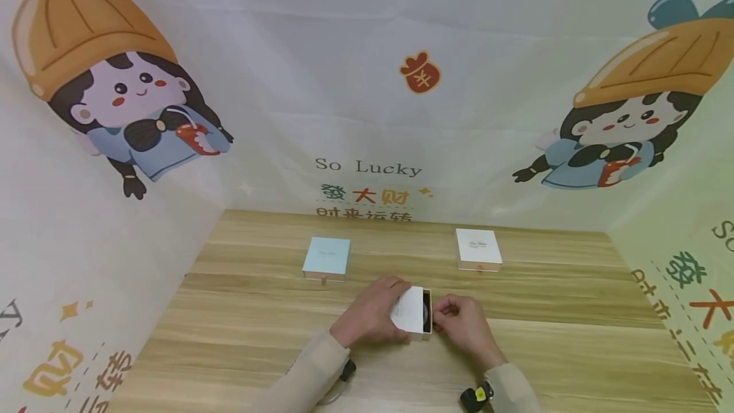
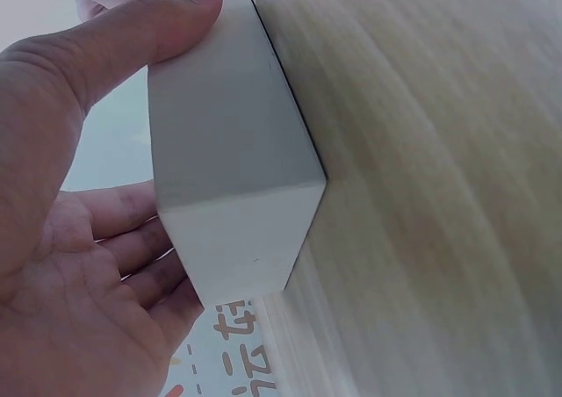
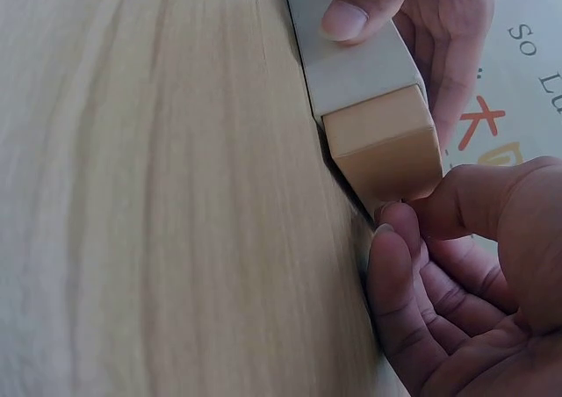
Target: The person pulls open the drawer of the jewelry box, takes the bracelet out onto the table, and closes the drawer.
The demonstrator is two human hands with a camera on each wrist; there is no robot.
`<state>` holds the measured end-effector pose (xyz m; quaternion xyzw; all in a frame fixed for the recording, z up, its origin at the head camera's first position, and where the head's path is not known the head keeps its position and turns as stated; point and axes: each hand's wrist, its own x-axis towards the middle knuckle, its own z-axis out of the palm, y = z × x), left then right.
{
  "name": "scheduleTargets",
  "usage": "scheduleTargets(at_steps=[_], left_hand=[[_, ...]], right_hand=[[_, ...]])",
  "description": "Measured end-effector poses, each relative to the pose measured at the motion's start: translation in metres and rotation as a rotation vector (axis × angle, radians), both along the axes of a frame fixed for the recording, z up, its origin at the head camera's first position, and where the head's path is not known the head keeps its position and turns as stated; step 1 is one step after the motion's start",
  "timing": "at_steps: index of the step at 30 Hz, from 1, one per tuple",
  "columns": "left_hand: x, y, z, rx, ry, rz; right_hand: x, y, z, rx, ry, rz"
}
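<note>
A white drawer box (image 1: 408, 310) stands on the table near the middle, its inner tray (image 3: 386, 142) of tan card drawn partly out to the right. Something dark (image 1: 426, 312) shows inside the tray's opening. My left hand (image 1: 375, 312) grips the white outer sleeve (image 2: 233, 116), thumb along the near side and fingers round the far side. At the tray's end face, my right hand (image 1: 463, 324) pinches with thumb and forefinger; whatever small part lies between those fingertips (image 3: 399, 221) is hidden. The remaining right fingers are curled beneath.
A pale blue box (image 1: 327, 257) lies behind to the left, and another white box (image 1: 478, 248) behind to the right, each with a small tab on its front. Printed cloth walls (image 1: 367, 113) close in the wooden table (image 1: 258, 311) at the back and sides.
</note>
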<state>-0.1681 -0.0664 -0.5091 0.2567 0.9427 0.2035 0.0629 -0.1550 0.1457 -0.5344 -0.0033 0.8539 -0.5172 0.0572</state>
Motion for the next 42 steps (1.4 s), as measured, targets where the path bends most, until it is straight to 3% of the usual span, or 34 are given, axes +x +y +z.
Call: scheduleTargets(at_steps=[42], left_hand=[[0.001, 0.001, -0.001, 0.036, -0.006, 0.024]], right_hand=[[0.001, 0.021, 0.001, 0.048, 0.004, 0.006]])
